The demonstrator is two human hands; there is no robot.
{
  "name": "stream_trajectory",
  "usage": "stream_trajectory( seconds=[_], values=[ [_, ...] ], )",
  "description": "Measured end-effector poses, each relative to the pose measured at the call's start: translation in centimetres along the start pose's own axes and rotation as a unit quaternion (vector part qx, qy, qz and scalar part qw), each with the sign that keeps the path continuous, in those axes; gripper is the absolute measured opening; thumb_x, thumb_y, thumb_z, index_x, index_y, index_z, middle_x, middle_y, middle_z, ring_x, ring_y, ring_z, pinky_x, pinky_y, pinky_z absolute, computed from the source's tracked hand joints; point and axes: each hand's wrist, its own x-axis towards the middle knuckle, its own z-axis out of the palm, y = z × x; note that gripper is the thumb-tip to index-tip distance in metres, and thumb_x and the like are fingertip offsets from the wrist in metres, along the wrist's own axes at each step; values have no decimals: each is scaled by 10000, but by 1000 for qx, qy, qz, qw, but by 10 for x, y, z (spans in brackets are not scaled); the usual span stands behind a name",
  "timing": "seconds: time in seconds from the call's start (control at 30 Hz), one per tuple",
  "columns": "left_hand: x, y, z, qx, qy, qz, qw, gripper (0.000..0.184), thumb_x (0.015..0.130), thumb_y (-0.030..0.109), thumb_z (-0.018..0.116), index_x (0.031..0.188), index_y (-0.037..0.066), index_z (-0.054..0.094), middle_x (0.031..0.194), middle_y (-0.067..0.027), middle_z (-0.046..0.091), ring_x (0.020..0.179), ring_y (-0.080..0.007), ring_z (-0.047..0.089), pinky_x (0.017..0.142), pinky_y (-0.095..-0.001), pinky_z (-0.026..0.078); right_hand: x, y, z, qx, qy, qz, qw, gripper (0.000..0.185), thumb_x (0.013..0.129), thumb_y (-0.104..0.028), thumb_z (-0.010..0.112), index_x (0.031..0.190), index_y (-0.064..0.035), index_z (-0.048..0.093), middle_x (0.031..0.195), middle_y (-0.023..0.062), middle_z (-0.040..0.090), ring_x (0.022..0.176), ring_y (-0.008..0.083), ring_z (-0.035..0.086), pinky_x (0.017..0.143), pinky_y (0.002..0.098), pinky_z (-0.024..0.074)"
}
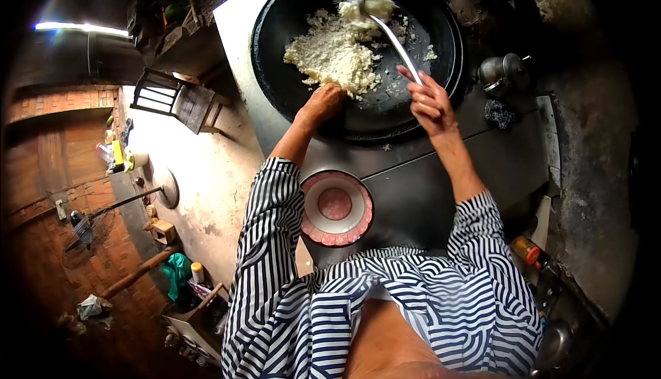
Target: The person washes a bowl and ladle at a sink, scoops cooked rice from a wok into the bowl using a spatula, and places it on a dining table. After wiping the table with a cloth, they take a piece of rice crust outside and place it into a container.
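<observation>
Rice (337,59) lies beyond both hands (323,102) (432,106), inside the wok (420,121).

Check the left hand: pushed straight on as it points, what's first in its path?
Likely the crumbly white food: the fingers of the left hand seem right at its near edge in the black pan, though depth is unclear.

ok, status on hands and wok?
Right hand grips utensil over wok; left hand at white food's near edge, grip unclear. Pink bowl nearer body, outside wok.
</observation>
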Motion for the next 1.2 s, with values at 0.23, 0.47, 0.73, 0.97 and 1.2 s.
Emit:
stream_trajectory(
  seconds=[0.23,0.47,0.73,0.97,1.2],
  values=[
    [27,-48,-38,-101,227,-102,963,242,646,47,441,835,26,590,825,-200,568,772,-338,556,726,-399,442,-66,-18,33,-249,248,54,935,332,913,-158,298,1122,91,369,574,-27,300,362,17,269,257,148,268],
    [70,-92,-70,-6,124,-450,884,337,708,173,457,961,-37,535,1024,-244,528,973,-357,509,856,-397,394,-54,-15,45,-437,347,102,824,264,890,-191,394,1029,16,480,525,-33,330,335,-1,256,259,145,198],
    [100,-134,-50,-231,33,-486,842,216,630,238,620,717,43,653,729,-123,620,684,-253,609,637,-346,483,-51,-33,45,-465,359,106,802,269,886,-218,411,1051,-13,464,518,-37,337,327,1,248,257,158,203],
    [85,-86,-44,-597,74,-399,692,129,648,-30,515,748,-7,592,615,-92,549,480,-208,526,450,-315,447,-63,-45,31,-902,255,13,348,353,737,-68,502,1082,-8,453,631,137,531,567,306,532,571,358,438],
    [5,-39,-73,-300,292,-391,820,223,608,87,577,819,17,557,725,-137,597,682,-257,583,623,-348,450,-70,-58,38,-751,300,61,585,315,818,-155,475,1098,-14,450,656,27,479,442,67,409,397,207,354]
  ],
)
